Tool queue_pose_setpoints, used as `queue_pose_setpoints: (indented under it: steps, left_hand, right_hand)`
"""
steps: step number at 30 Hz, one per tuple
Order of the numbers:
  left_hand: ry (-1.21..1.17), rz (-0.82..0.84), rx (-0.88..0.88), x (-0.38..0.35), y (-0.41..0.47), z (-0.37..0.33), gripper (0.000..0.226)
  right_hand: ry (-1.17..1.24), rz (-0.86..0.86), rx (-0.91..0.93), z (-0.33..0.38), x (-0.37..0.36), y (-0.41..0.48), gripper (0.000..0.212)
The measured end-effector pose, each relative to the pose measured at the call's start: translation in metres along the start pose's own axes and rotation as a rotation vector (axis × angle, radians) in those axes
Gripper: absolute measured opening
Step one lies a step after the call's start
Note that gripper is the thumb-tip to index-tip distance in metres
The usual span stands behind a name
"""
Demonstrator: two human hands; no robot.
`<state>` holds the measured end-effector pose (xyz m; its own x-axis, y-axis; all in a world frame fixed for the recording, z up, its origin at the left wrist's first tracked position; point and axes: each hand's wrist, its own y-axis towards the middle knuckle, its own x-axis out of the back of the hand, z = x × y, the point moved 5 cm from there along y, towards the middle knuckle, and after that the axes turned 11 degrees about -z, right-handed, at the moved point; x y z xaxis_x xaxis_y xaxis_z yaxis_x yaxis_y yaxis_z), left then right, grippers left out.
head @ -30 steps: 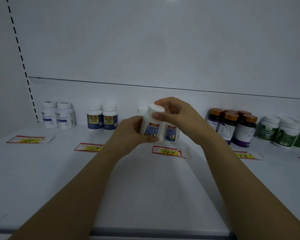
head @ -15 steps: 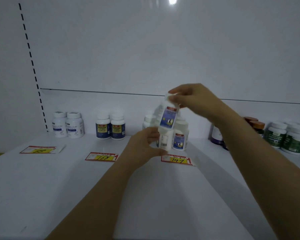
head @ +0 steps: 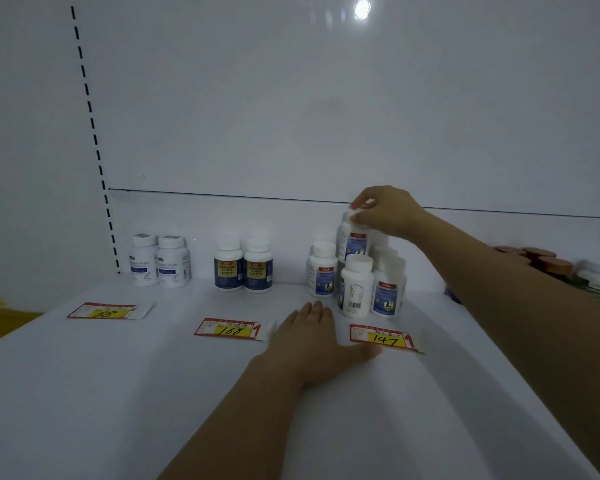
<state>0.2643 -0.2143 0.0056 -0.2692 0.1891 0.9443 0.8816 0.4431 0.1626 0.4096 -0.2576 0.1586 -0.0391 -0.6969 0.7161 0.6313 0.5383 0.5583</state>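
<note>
— What are you seeing of the place?

— A white shelf is stretching out smooth and wide, with a glossy white back panel rising behind it and a slotted upright running up at the left. The light is looking dim (one lamp is glinting high on the panel). Red-and-yellow price tags are lying flat on the shelf: the 88 tag, the 168 tag and the 147 tag.

— And the goods?

— Round plastic bottles with white screw caps are standing along the back: a pale pair, a dark-labelled pair, then a tight cluster behind the 147 tag. Brown-capped bottles are peeking out past the right forearm.

— What are the hands doing?

— The right hand is reaching in from the right, wrist bent down, fingers pinching the cap of a blue-labelled bottle. That bottle is sitting upright above and behind the cluster's front bottles. Its base is hidden, so I cannot tell whether it is resting on them. The left hand is lying palm down on the shelf between the 168 and 147 tags, fingers straight, thumb pointing at the 147 tag, holding nothing.
</note>
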Motion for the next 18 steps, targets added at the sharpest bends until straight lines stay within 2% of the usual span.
queue_pose_setpoints:
  steps: [10,14,18]
  left_hand:
    - [0.076,0.048,-0.02,-0.004,0.0,0.0,0.11]
    - [0.072,0.053,-0.021,-0.003,-0.001,0.0,0.11]
    - [0.073,0.066,-0.025,-0.003,-0.002,-0.001,0.108]
  right_hand:
    - [-0.116,0.171,-0.048,-0.014,-0.031,-0.01,0.021]
    - [-0.176,0.182,-0.029,-0.012,-0.028,-0.011,0.015]
    - [-0.272,0.086,-0.039,-0.014,-0.006,-0.001,0.024]
